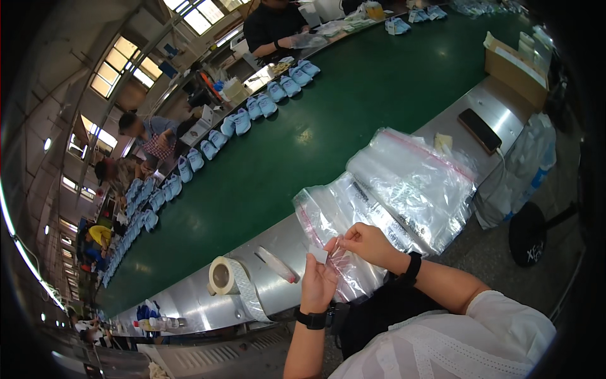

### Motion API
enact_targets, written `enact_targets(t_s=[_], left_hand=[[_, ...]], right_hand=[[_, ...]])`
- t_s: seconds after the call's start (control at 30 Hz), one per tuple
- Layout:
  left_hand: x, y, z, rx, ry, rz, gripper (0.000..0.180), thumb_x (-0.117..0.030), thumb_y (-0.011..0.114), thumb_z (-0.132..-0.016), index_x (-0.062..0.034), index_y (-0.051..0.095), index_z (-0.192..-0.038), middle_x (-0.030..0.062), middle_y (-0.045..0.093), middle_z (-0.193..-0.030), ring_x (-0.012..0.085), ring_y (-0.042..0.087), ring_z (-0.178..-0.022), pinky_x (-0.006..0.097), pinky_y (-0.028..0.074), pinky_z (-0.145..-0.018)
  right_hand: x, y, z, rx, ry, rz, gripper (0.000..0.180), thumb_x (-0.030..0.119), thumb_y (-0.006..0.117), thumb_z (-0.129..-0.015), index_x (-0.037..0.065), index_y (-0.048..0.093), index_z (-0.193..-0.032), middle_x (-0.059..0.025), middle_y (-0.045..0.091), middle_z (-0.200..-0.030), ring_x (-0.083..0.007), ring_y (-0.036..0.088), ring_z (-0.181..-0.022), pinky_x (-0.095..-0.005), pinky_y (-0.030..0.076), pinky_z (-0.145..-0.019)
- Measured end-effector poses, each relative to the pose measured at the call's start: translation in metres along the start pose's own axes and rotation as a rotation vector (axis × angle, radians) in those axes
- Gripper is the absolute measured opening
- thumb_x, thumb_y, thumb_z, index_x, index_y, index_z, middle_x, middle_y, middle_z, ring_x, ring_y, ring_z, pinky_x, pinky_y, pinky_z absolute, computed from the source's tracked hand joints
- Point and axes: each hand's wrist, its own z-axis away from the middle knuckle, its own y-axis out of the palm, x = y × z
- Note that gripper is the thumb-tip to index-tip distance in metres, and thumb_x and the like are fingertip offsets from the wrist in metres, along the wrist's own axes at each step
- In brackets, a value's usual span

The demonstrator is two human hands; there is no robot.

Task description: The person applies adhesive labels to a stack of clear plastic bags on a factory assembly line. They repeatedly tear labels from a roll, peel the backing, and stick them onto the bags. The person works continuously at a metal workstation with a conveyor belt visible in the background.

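My left hand (318, 289) is closed on a small white tag (318, 254), held up between thumb and fingers. Just right of it, my right hand (371, 246) pinches thumb and fingertips together beside the tag; whatever they grip is too small to make out. Beneath both hands lie clear plastic bags (319, 211) with a pink-red strip, overlapping a larger stack of clear bags (413, 183). To the left, on the metal ledge (189, 303), are a slim white object with a reddish end (276, 264) and a roll of pale tape or labels (222, 276), its strip trailing toward me.
A green conveyor belt (303, 136) runs past the ledge, lined along its far side with light-blue shoes (242, 121). Co-workers sit beyond it. At right are a cabled phone (480, 131), an open cardboard box (514, 72) and a hanging plastic bag (517, 170).
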Motion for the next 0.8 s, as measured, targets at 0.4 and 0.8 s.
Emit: enact_targets(t_s=[0.4,0.8], left_hand=[[-0.028,0.009,0.017,-0.262,0.414,-0.886,0.052,-0.035,0.032,-0.099,0.0094,0.044,-0.125,0.0199,0.046,-0.131,0.0274,0.048,-0.117,0.040,0.036,-0.103],[0.028,-0.024,-0.058,0.070,-0.208,0.153,0.040,-0.023,0.036,-0.098,0.0062,0.040,-0.125,0.0245,0.048,-0.125,0.0357,0.040,-0.126,0.044,0.043,-0.099]], right_hand=[[-0.001,-0.011,0.006,-0.116,-0.174,0.189,0.015,0.015,0.060,-0.080,0.002,0.066,-0.081,-0.0104,0.062,-0.072,-0.0227,0.059,-0.064,-0.0321,0.047,-0.062],[0.025,-0.057,0.012,-0.132,0.116,-0.182,0.017,0.015,0.063,-0.084,-0.002,0.064,-0.085,-0.0032,0.061,-0.069,-0.0074,0.054,-0.059,-0.0216,0.044,-0.055]])
